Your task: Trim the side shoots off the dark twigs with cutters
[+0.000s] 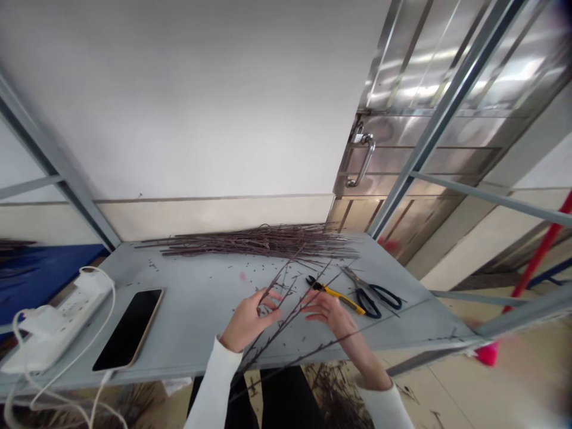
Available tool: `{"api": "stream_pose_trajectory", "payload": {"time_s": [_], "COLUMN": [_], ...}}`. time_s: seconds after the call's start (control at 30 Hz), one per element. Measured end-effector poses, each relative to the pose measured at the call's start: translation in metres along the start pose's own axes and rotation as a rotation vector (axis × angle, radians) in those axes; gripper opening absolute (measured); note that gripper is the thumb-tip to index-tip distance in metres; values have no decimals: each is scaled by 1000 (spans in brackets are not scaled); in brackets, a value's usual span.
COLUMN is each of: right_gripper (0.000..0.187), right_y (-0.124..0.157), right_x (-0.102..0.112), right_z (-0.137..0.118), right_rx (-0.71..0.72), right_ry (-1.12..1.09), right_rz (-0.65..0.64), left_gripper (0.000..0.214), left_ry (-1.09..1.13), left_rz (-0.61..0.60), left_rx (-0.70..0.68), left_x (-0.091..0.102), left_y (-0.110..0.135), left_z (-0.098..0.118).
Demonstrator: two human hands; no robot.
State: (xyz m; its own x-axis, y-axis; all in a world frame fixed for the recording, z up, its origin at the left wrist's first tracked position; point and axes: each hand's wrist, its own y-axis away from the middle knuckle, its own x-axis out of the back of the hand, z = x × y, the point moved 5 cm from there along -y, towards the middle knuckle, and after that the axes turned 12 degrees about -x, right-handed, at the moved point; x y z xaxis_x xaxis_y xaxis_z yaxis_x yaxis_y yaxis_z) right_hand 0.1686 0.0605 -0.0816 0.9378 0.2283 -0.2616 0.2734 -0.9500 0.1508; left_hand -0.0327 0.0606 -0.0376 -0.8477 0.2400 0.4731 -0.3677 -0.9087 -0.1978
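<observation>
Several thin dark twigs point(289, 317) slant over the near edge of the grey shelf, spreading toward its far side. My left hand point(252, 319) is curled around part of them, thumb and fingers bent toward each other. To its right, my right hand point(333, 316) has its fingers stretched out beside the twigs; whether the fingertips touch them I cannot tell. One long twig crosses by my right wrist. Yellow-handled cutting pliers point(339, 298) lie just beyond my right hand, and scissors point(375, 295) with dark handles lie farther right.
A long pile of twigs point(259, 241) lies along the shelf's back edge by the wall. At left are a phone point(128, 329) and a white power strip point(62, 325) with cables. Metal posts point(440, 113) frame the shelf point(192, 292). Cut twigs point(342, 396) lie on the floor below.
</observation>
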Motion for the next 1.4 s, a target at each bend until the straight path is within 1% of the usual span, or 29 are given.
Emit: {"api": "stream_pose_trajectory", "payload": {"time_s": [0.07,0.1,0.17,0.33,0.5,0.63,0.8,0.87,0.97,1.0,1.03,1.07,1.1,1.17,1.2,1.27,1.33,1.4], "right_gripper": [40,33,28,32,27,27,27,27,30,32,35,38,40,39,36,33,31,27], "right_y": [6,8,10,8,14,14,7,5,3,2,0,-1,-3,-2,-1,4,10,14], "right_x": [-12,-18,-28,-46,-58,-60,-61,-63,-60,-54,-45,-31,-14,28,51,95,132,157], "right_z": [-11,-17,-25,-34,-44,-48,-45,-46,-47,-46,-45,-43,-40,-34,-30,-19,-9,-1], "right_rx": [31,41,51,97,125,131,115,105,119,139,164,193,219,258,250,206,137,74], "right_ry": [27,44,71,75,116,116,96,108,160,201,270,391,530,918,989,1063,1129,1195], "right_rz": [39,58,79,20,-38,-38,-45,-50,-45,-18,36,130,253,591,716,895,1011,1052], "left_gripper": [32,32,33,39,36,36,29,26,22,22,22,23,24,27,29,34,38,40], "left_ry": [12,20,43,126,254,318,312,314,350,366,379,388,394,411,429,495,597,692], "left_rz": [-8,-10,-15,-57,-53,-64,-100,-87,-22,4,33,59,80,111,123,143,142,124], "left_rx": [-9,-12,-12,-7,-6,30,43,37,34,46,64,83,100,115,112,100,103,126], "left_x": [0,0,0,-2,-1,0,1,1,3,4,5,6,7,9,10,9,4,-2], "left_y": [1,2,4,12,15,16,14,13,13,13,14,14,14,14,14,12,10,9], "left_z": [1,1,1,5,9,8,10,12,11,9,7,4,1,-3,-4,-6,-7,-7]}}
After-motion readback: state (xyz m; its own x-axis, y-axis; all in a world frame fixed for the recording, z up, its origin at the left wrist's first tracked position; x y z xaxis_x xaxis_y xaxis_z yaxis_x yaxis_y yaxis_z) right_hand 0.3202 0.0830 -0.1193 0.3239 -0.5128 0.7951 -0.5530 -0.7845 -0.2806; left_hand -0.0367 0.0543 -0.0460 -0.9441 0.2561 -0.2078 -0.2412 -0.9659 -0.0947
